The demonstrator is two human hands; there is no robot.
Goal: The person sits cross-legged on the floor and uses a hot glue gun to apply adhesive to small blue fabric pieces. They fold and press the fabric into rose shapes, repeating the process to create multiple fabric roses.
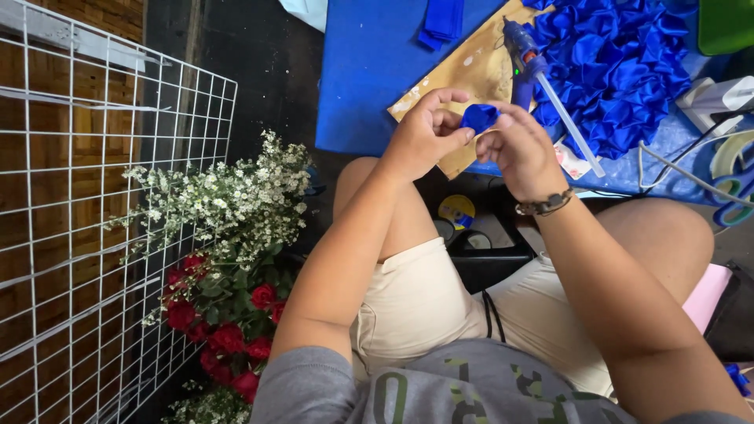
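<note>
Both hands, left hand (424, 137) and right hand (520, 149), pinch one small folded piece of blue satin ribbon (479, 117) between my fingertips, above my knees, near the blue glue gun (525, 56).

Both hands (471, 137) pinch folded blue ribbon piece (479, 116).

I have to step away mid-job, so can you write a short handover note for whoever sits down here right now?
Left hand and right hand: both pinch one small folded blue ribbon piece between the fingertips, above the lap.
Glue gun: lying on the tan board on the blue table, not in hand.
Done: a pile of finished blue ribbon petals lies on the table, right of the gun.
Left: the held piece is not yet with the pile.
</note>
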